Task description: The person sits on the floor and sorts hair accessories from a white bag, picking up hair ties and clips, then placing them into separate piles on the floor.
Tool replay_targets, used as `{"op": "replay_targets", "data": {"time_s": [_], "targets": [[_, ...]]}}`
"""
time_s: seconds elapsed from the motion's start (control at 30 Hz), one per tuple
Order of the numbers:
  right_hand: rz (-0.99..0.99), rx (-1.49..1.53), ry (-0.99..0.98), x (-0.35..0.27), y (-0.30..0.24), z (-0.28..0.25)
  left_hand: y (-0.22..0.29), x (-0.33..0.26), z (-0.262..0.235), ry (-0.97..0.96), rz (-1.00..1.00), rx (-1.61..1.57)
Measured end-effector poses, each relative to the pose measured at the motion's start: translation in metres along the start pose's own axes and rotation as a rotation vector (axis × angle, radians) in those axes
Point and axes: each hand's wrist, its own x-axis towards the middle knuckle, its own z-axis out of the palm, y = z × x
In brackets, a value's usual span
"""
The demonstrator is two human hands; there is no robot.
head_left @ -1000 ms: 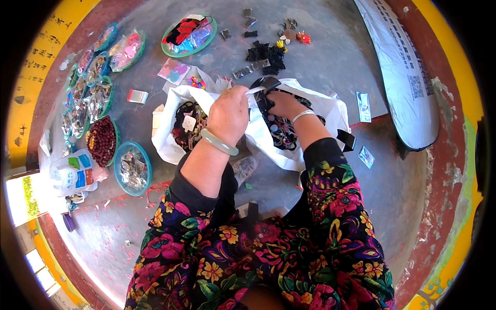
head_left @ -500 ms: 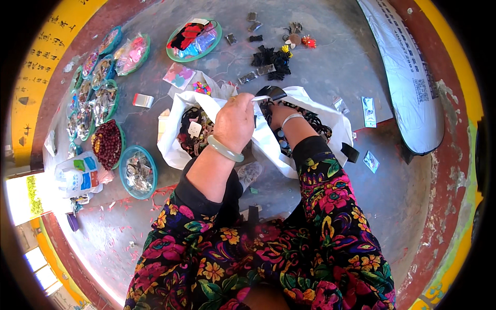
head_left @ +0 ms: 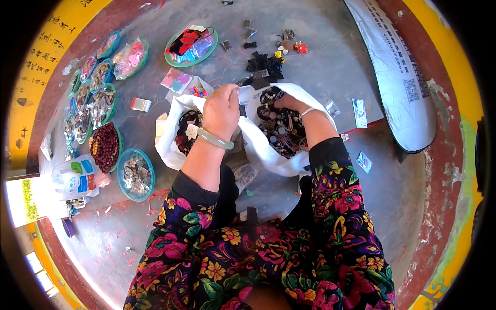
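My left hand (head_left: 221, 109) is closed on the upper edge of a white bag (head_left: 251, 135), where two bag openings meet. The right opening holds a heap of dark hair ties (head_left: 283, 132) with beads and small ornaments. Inside it, at the far side, my right hand (head_left: 292, 103) reaches among the dark bands, its fingertips hidden. To the left, another white bag (head_left: 166, 139) is partly covered by my left forearm. It holds more dark hair accessories (head_left: 186, 124) and a small white card (head_left: 191, 131).
Baskets of packaged trinkets stand at the left, including a blue basket (head_left: 120, 175) and one with dark red beads (head_left: 105, 148). A green tray (head_left: 178, 63) and black hair bands (head_left: 261, 63) lie farther off. A silver sheet (head_left: 398, 77) stretches along the right, near small packets (head_left: 360, 113).
My left hand has shifted a little left with the bag's edge. The right bag's mouth is wider, showing more of its contents. My right hand has moved slightly right and away from me.
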Motion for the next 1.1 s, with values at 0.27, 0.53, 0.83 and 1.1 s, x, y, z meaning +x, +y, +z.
{"op": "replay_targets", "data": {"time_s": [0.27,0.53,0.83,1.1], "targets": [[-0.235,-0.290,0.209,-0.049,-0.046,-0.001,-0.007,0.001,-0.006,-0.082,-0.027,-0.011],[0.166,-0.658,-0.399,-0.132,-0.002,0.003,-0.003,-0.005,-0.010,-0.136,0.029,-0.025],[-0.130,-0.412,-0.307,-0.154,-0.066,0.033,0.022,-0.012,-0.009,-0.223,-0.003,0.002],[-0.193,-0.343,-0.413,-0.156,-0.101,0.059,0.019,-0.017,-0.008,-0.261,0.007,-0.034]]}}
